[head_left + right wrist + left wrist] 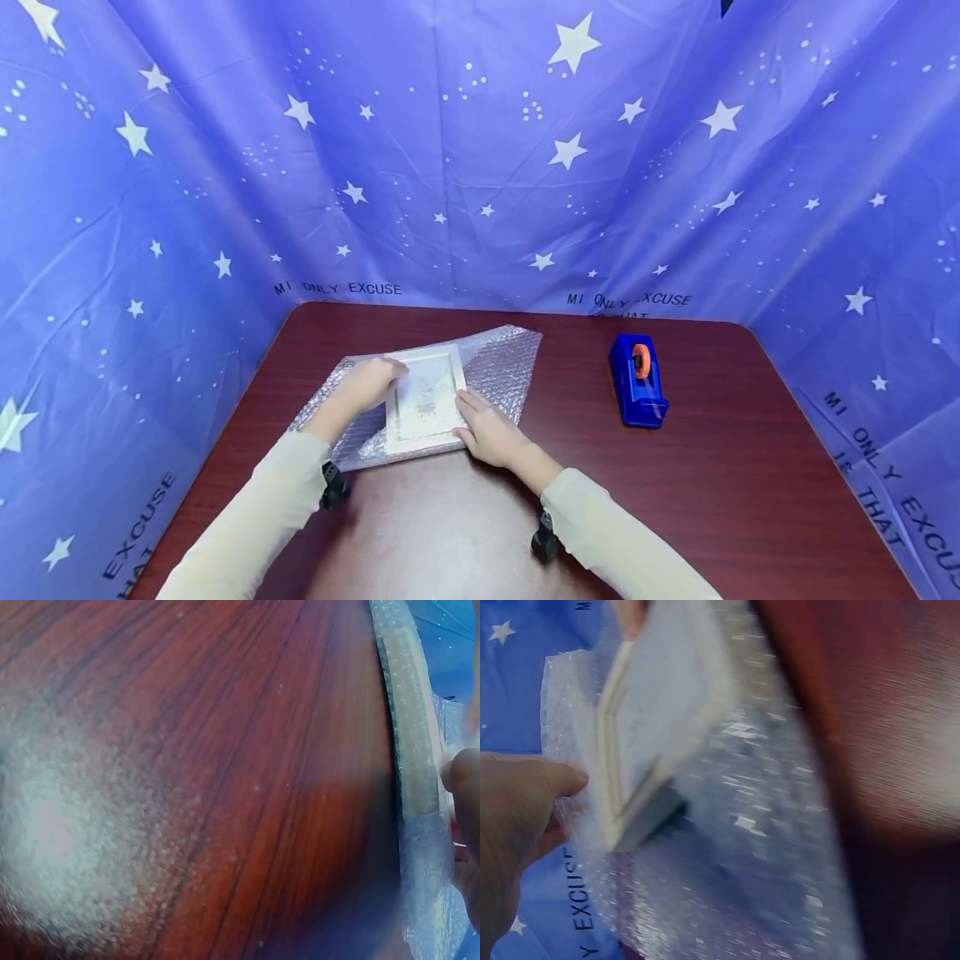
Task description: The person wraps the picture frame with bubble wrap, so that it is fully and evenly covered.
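A white picture frame (426,398) lies face up on a sheet of bubble wrap (501,367), which reaches out past it at the left and the far right. My left hand (367,383) is at the frame's upper left side. In the left wrist view the thumb of that hand (514,825) is on the near side of the wrap's edge with fingers behind, pinching it beside the frame (660,697). My right hand (491,429) rests along the frame's right border, fingers extended, thumb near the lower right corner. The right wrist view catches this hand (466,802) only at its margin.
A blue tape dispenser (637,392) with an orange-cored roll stands on the right of the dark red wooden table (720,467). Blue star-print curtains (480,167) surround the table at the back and both sides. Black wrist cameras hang below both sleeves.
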Demonstrator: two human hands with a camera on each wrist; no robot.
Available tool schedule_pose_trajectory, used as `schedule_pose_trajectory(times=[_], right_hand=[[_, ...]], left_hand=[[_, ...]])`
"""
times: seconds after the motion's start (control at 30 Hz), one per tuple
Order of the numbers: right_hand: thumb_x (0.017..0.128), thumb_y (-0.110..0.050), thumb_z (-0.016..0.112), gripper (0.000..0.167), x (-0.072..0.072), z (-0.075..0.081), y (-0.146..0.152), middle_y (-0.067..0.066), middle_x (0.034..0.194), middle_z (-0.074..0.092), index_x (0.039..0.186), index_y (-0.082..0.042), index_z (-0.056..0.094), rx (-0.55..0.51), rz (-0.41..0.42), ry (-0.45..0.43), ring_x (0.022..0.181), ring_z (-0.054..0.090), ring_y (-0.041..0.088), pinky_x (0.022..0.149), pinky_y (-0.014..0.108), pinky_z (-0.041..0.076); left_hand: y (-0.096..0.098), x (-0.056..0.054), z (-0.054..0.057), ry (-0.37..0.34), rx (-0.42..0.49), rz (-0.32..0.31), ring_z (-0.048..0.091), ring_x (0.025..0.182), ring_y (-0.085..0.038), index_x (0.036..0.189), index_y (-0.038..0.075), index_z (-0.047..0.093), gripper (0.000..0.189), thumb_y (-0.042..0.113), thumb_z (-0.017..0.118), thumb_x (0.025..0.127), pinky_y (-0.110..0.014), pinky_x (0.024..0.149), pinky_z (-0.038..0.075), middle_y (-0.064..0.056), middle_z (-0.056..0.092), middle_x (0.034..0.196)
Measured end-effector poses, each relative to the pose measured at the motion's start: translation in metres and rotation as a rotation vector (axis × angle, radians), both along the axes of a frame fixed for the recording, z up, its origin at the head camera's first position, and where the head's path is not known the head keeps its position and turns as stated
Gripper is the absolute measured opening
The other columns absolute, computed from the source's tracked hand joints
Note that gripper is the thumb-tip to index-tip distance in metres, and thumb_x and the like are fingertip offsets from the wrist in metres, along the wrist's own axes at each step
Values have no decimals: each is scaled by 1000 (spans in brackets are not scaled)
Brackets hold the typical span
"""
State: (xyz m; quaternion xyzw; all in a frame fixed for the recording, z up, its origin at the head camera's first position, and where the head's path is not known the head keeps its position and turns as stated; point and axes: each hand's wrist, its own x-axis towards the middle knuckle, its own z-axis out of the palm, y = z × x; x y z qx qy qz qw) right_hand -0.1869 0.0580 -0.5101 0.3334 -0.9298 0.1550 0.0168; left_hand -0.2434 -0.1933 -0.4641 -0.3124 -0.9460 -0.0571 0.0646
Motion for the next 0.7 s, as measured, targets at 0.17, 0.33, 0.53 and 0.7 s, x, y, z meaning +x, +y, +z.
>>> schedule_pose_trajectory(times=[0.17,0.33,0.53,0.7], right_hand=[[96,-29,56,56,0,-2,0,19,146,47,138,7,46,7,-23,-17,140,40,34,118,43,34],[97,-30,54,57,0,-3,-1,18,148,45,139,6,44,27,-31,-16,141,39,33,118,43,33],[98,-31,52,57,1,-4,-1,18,148,45,140,5,44,35,-35,-1,142,38,32,118,42,33],[97,-31,53,57,1,-4,-2,18,147,46,139,6,45,32,-31,10,141,40,33,118,42,34]], left_hand=[[-5,11,-14,82,-9,-41,71,98,-29,102,8,73,23,2,69,80,-40,85,58,-11,74,109],[-8,17,-24,102,15,-81,70,97,-29,101,6,72,24,2,72,77,-40,84,59,-10,72,109],[-3,23,-29,165,64,-132,69,94,-25,105,3,67,26,3,72,80,-36,84,58,-9,70,101],[2,27,-29,212,14,-135,67,95,-26,120,8,64,37,13,71,84,-38,82,59,-12,69,103]])
